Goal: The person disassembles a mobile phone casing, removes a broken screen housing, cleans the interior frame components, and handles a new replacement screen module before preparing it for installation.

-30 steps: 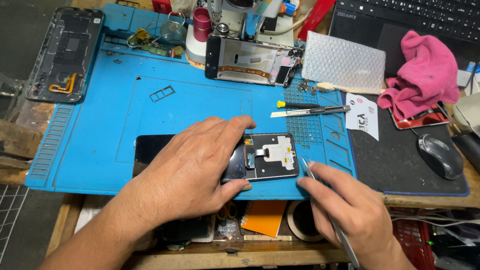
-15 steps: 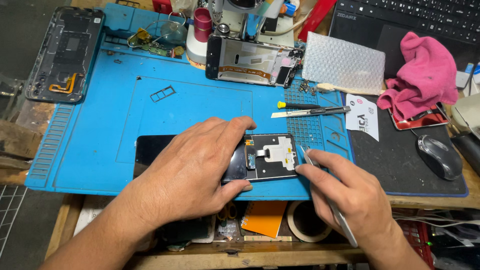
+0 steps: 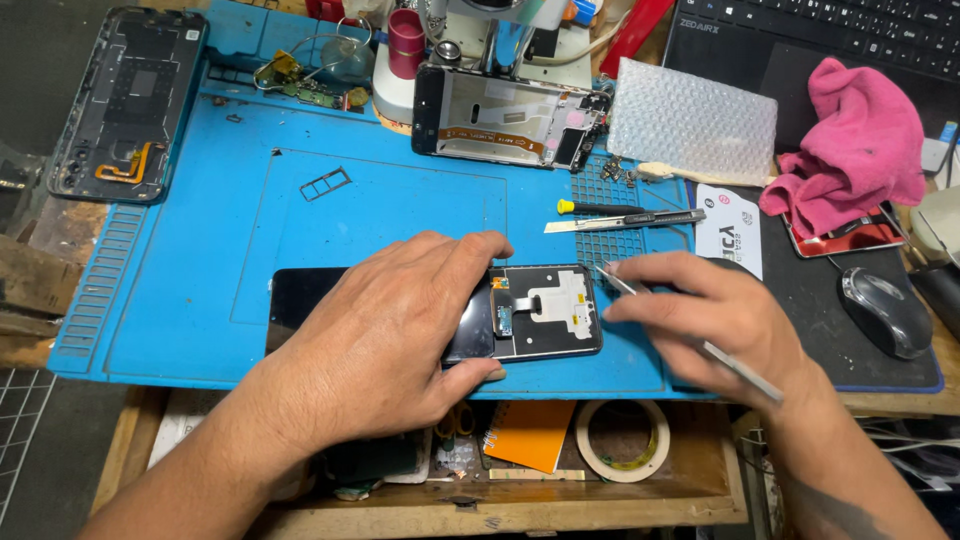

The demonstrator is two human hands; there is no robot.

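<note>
The left hand (image 3: 390,340) lies flat across the opened phone (image 3: 520,315) on the blue mat (image 3: 200,250), pinning it. The right hand (image 3: 710,320) pinches tweezers (image 3: 690,340) at its exposed end; the back is off, parts still uncovered.

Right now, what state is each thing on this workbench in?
Black opened phone: flat on the blue mat, insides exposed.
Left hand: pressing on the phone.
Right hand: gripping thin metal tweezers.
Second phone frame: stripped, lying flat.
Pink cloth: crumpled.
Tape roll: lying flat.
</note>
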